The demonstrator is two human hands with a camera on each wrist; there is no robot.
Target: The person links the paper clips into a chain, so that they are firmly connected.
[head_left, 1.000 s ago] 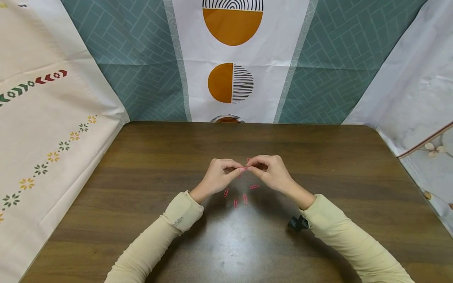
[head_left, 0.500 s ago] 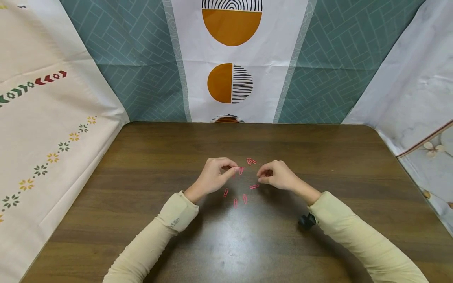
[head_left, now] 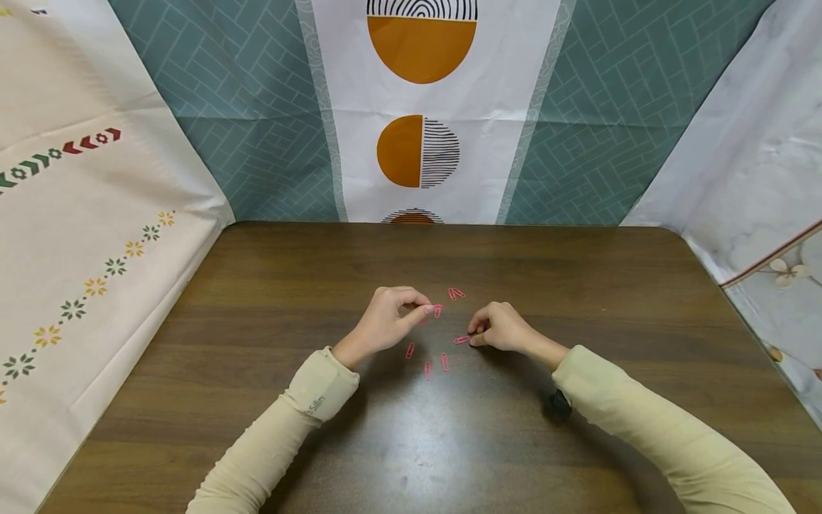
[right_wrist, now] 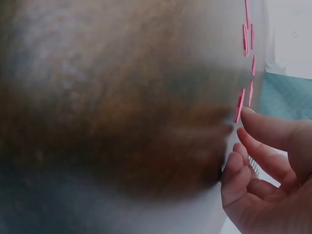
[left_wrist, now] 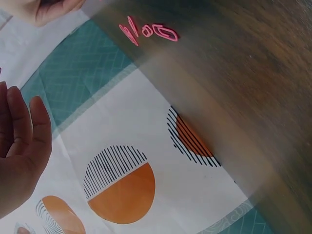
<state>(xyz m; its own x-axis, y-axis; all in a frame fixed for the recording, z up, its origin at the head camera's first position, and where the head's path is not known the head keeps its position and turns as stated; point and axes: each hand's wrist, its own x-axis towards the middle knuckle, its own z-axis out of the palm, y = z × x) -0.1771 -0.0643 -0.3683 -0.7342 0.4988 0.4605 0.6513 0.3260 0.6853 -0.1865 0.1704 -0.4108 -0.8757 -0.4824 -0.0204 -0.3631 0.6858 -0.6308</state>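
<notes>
My left hand (head_left: 392,318) pinches a pink paper clip (head_left: 438,307) between thumb and fingertips, and another clip hangs down from it. In the left wrist view the fingers (left_wrist: 41,124) show at the left edge. Over the table to the right, my right hand (head_left: 504,327) has its thumb and index fingertips at the right end of a pink paper clip (head_left: 462,340) lying on the wood. The right wrist view shows that clip (right_wrist: 240,106) right at the thumb tip, the other fingers curled beneath.
Two pink paper clips (head_left: 456,293) lie close together farther back. Nearer the front are three single clips, one of them a clip (head_left: 410,350) below the left hand. The brown wooden table (head_left: 289,271) ends at a patterned cloth (head_left: 270,157) behind and at both sides.
The hands were together at a clip a second ago. The right hand has let go, drawn away to the right and come down to the clip on the table. The left hand stays nearly still.
</notes>
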